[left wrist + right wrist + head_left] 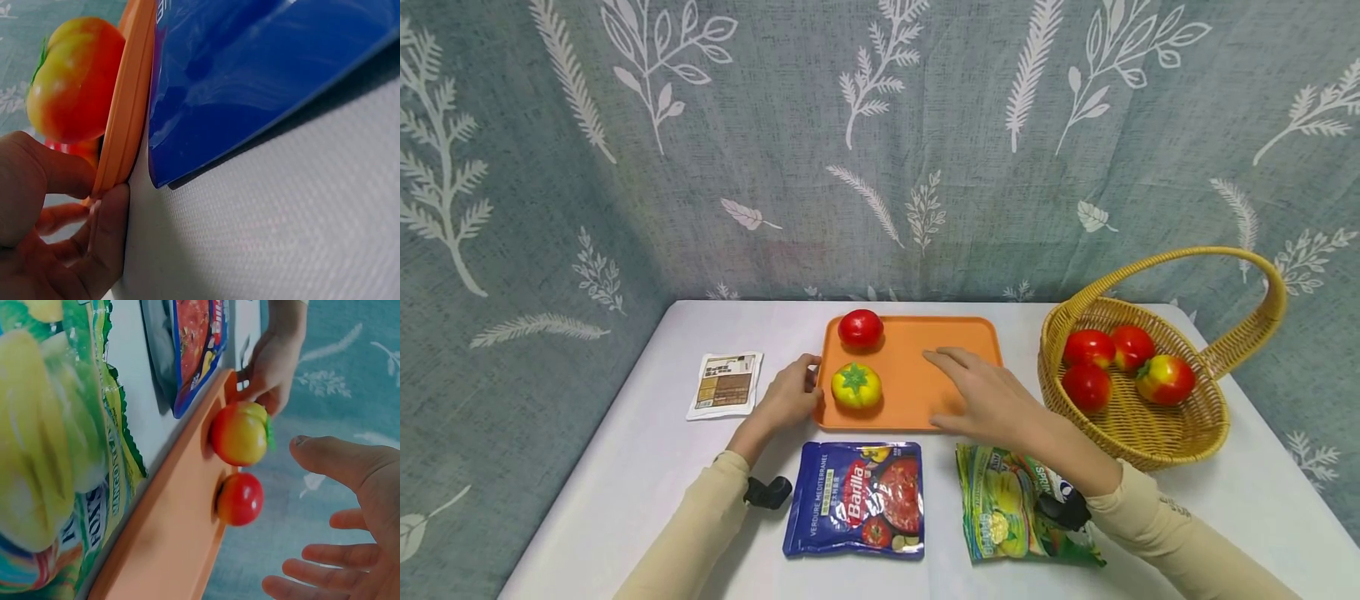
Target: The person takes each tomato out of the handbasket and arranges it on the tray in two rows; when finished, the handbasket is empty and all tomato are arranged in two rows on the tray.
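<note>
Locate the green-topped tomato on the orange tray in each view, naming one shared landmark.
Head: the green-topped tomato sits just left of centre, below mid-height.
Left wrist: upper left.
Right wrist: just right of centre, slightly above mid-height.
Shared landmark: the orange tray.

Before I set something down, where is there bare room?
Free: orange tray, between red fruit and right hand; narrow table strip between blue pouch and green bag. Crowded: tray's left end, with red fruit, yellow fruit and left hand.

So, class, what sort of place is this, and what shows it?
Probably a staged tabletop set-up indoors: leaf-patterned cloth hangs behind a white table, with an orange tray on it.
</note>
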Tool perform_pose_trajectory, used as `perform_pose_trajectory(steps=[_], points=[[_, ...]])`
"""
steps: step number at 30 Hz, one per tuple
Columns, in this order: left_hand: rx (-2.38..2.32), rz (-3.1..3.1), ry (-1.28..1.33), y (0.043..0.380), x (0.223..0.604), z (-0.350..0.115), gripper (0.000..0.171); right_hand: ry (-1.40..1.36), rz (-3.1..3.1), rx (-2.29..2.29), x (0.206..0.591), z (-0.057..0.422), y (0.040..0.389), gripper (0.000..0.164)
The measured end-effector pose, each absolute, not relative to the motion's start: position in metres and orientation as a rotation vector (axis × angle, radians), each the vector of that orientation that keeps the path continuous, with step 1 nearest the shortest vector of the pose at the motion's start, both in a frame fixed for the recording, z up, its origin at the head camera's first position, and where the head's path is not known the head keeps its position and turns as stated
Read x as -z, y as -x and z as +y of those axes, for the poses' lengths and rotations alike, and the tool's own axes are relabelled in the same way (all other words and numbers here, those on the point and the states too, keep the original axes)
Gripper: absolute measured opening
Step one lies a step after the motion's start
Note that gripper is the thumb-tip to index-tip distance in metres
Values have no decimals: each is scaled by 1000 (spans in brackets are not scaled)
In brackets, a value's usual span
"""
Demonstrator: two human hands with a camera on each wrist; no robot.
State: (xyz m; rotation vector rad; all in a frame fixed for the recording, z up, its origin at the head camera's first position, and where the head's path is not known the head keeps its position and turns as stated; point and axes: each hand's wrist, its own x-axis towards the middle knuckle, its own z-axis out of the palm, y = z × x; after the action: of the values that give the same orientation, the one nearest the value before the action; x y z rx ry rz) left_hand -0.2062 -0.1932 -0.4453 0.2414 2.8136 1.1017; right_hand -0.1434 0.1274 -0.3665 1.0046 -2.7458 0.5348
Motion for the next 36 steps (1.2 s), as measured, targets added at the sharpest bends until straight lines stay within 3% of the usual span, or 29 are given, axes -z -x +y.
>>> perform_pose_trajectory(steps=[17, 36], points=[[-1089, 2826, -242, 206, 444, -194, 51, -912, -2725, -535, 365, 163, 125, 79], [-1089, 2808, -229, 207, 445, -192, 53, -773, -2628, -595, 360, 197, 111, 66]])
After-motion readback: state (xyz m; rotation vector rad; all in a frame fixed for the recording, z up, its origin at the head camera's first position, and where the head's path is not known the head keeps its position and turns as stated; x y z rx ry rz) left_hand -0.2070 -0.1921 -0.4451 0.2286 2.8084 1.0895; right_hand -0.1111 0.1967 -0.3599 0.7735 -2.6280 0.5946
